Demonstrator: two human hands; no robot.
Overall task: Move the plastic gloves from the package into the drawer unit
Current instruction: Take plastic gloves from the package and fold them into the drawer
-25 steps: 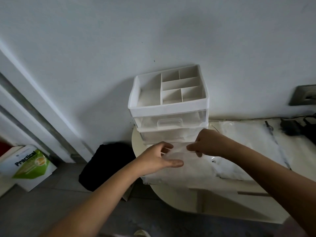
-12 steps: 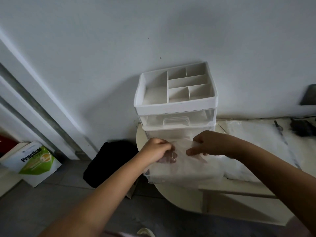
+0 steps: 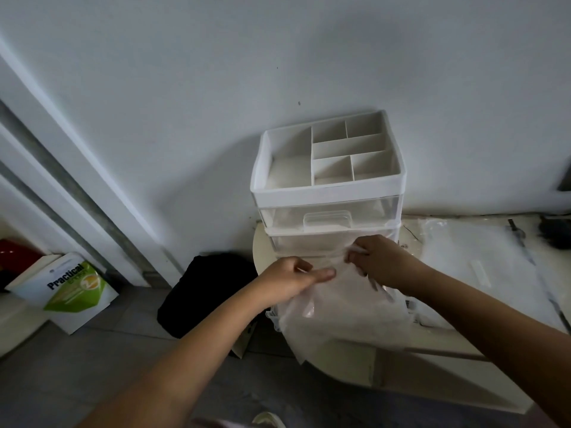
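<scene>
A white drawer unit (image 3: 327, 196) with a divided top tray and clear drawers stands against the wall on a pale table. In front of it hangs a sheet of thin clear plastic gloves (image 3: 343, 310), lifted off the table. My left hand (image 3: 293, 281) pinches its upper left edge between thumb and fingers. My right hand (image 3: 375, 257) grips the upper right edge, just in front of the lower drawer. Under the gloves the clear package (image 3: 414, 313) shows at the table's front.
Another flat clear plastic bag (image 3: 475, 257) lies on the table (image 3: 355, 362) to the right, with dark cables (image 3: 553, 233) at the far right. On the floor at left lean a black bag (image 3: 207, 291) and a white and green box (image 3: 74, 288).
Both hands have lifted the glove sheet upward toward the drawer unit. The right hand has risen to the lower drawer's front, and the sheet now hangs down over the table edge.
</scene>
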